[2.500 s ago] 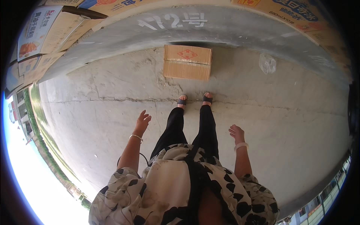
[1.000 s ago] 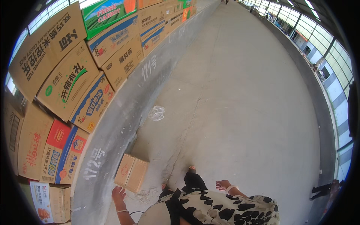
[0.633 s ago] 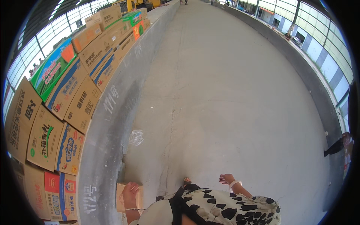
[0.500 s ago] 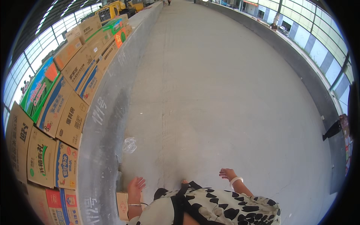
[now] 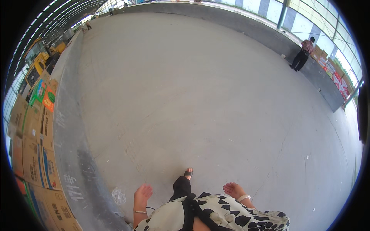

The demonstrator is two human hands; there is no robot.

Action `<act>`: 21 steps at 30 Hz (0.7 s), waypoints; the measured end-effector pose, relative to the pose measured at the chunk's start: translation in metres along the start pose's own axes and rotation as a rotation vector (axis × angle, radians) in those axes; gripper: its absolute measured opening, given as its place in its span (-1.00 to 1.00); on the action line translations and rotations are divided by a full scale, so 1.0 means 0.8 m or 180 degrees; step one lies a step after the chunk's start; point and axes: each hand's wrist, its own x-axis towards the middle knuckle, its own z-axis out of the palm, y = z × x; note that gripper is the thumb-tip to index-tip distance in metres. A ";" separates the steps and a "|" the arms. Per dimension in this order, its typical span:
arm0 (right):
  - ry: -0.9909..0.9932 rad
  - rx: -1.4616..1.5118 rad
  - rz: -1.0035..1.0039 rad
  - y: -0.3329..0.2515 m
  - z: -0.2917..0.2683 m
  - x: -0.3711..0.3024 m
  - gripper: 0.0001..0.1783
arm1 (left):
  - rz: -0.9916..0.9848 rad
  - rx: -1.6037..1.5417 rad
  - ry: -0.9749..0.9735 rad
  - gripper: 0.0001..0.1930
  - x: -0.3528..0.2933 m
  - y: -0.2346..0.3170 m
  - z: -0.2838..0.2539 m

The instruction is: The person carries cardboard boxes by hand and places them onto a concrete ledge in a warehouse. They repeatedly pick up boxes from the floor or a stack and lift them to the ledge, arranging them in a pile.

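Note:
My left hand (image 5: 143, 191) hangs low in front of my body with its fingers stretched out and nothing in it. A thin bracelet (image 5: 140, 211) circles that wrist. On the other side my right hand (image 5: 233, 189) is held out too, fingers extended, empty, with a white bangle (image 5: 243, 198) at the wrist. Between the hands, one foot in a dark sandal (image 5: 188, 172) shows ahead of my black-and-white patterned clothing (image 5: 216, 211). Nearest to my left hand is a crumpled clear plastic bag (image 5: 118, 195) on the floor, not touched.
A low grey concrete wall (image 5: 69, 127) runs along the left, with stacked cardboard boxes (image 5: 32, 150) behind it and a yellow vehicle (image 5: 38, 65) farther off. At the far right a person (image 5: 302, 54) stands by another low wall (image 5: 266, 36), near more boxes (image 5: 333, 73).
My view has turned right: the left wall and boxes slid toward the left rim, and the person at right came into fuller view. One foot has come forward. Both hands stay empty.

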 end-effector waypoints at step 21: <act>0.0908 0.1195 -0.0199 0.115 0.111 -0.055 -0.47 | -0.0095 0.1524 -0.1187 -0.56 0.246 0.228 0.256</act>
